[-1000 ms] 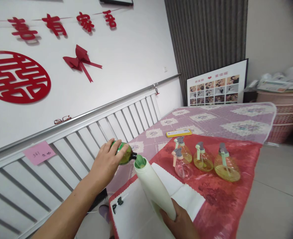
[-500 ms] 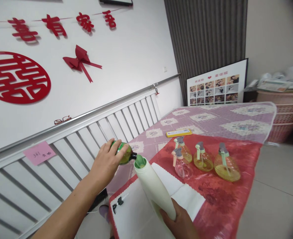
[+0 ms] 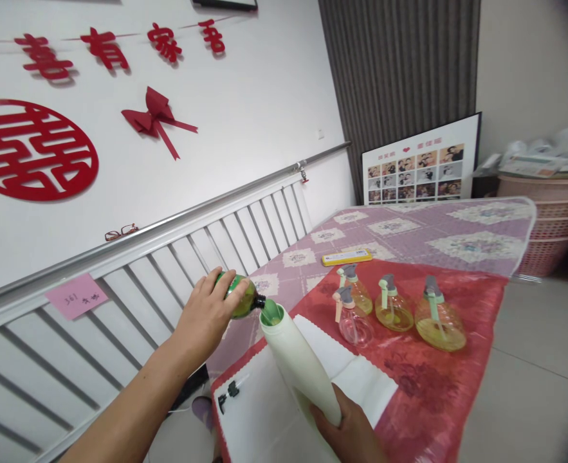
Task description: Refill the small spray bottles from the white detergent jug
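Left hand (image 3: 206, 315) fingers clamped round green bottle (image 3: 243, 300), neck at white bottle (image 3: 301, 368) mouth; right hand (image 3: 348, 432) fingers grip its base

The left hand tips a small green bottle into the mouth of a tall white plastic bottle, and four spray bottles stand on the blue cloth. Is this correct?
Not quite: the head view shows a red cloth, not blue. The left hand does tip the small green bottle into the tall white plastic bottle, and four spray bottles stand there.

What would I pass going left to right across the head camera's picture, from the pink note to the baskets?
Pink note → left hand → green bottle → white bottle → empty spray bottle → two-thirds-down spray bottle → largest spray bottle → pink baskets.
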{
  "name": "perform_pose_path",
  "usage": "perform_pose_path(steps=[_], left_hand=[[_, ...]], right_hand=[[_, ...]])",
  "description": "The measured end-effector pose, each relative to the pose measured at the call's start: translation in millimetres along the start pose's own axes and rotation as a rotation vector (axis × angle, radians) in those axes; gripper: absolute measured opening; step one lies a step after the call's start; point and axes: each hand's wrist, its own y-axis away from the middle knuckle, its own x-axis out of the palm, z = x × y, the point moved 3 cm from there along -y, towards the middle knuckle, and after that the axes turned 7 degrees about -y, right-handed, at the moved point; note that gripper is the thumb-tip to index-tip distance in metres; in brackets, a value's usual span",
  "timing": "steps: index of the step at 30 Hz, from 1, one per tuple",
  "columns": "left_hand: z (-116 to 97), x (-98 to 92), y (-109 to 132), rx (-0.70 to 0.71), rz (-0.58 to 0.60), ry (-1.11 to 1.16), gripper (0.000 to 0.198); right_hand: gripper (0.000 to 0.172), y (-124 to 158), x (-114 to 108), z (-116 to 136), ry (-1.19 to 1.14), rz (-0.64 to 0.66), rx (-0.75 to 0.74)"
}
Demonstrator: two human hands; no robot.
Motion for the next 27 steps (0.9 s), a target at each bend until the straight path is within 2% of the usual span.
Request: perform_pose_path(steps=[27], left_hand=[[-0.7,-8.7,-4.3,0.026,0.026,-0.039,0.070]], right_hand=[[0.038,-1.1,1.0,-3.7,0.019,0.011,0.001]])
